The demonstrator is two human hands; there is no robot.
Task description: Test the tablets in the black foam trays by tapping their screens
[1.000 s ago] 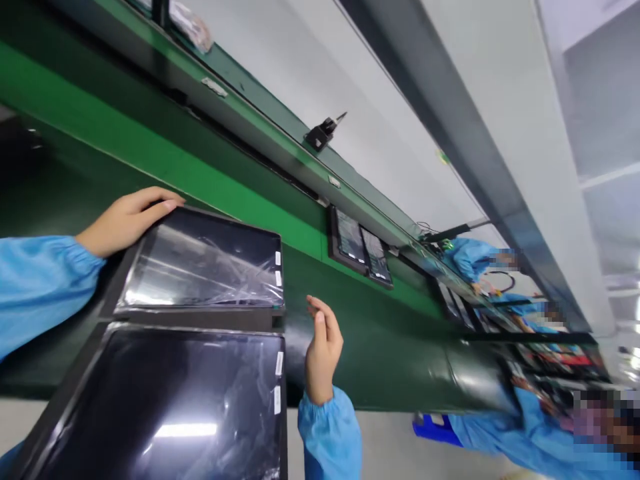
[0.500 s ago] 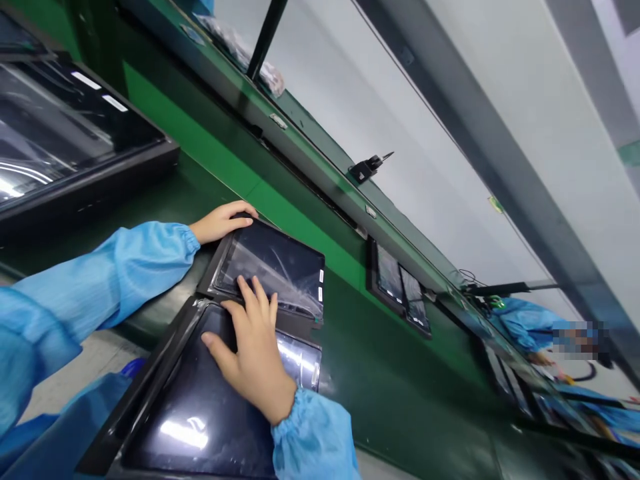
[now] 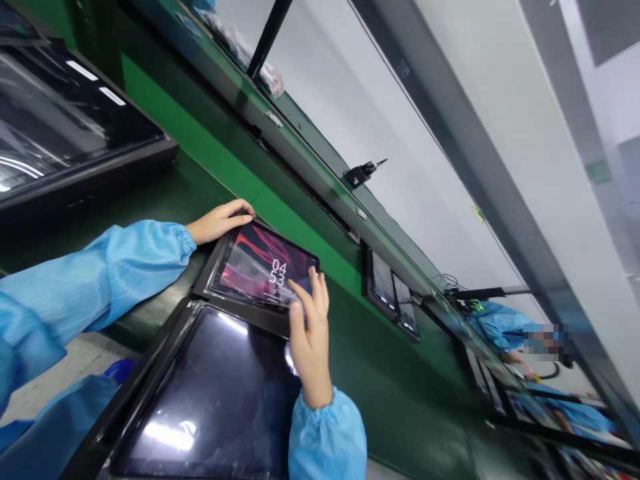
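In the head view a tablet (image 3: 250, 267) lies in a black tray, its screen lit with a red and purple wallpaper and large clock digits. At its upper left corner my left hand (image 3: 223, 220) grips the edge, fingers curled over the side and thumb on top. My right hand (image 3: 311, 327) is open above the tablet's right end, fingers spread, holding nothing; whether a fingertip touches the glass I cannot tell. Nearer to me lies a second, larger tablet (image 3: 215, 393) with a dark, reflective screen, in its own black tray.
Large dark screens (image 3: 60, 127) in a black tray stand at the left on the green bench (image 3: 390, 387). More tablets (image 3: 383, 283) lie farther down the line. A black plug adapter (image 3: 360, 175) sits on the ledge. A person in blue sleeves (image 3: 500, 323) works at the far right.
The upper tablet's screen has gone from dark to lit. My right hand has moved rightward from the screens' left part to the tablet's right end. My left hand stays at the corner.
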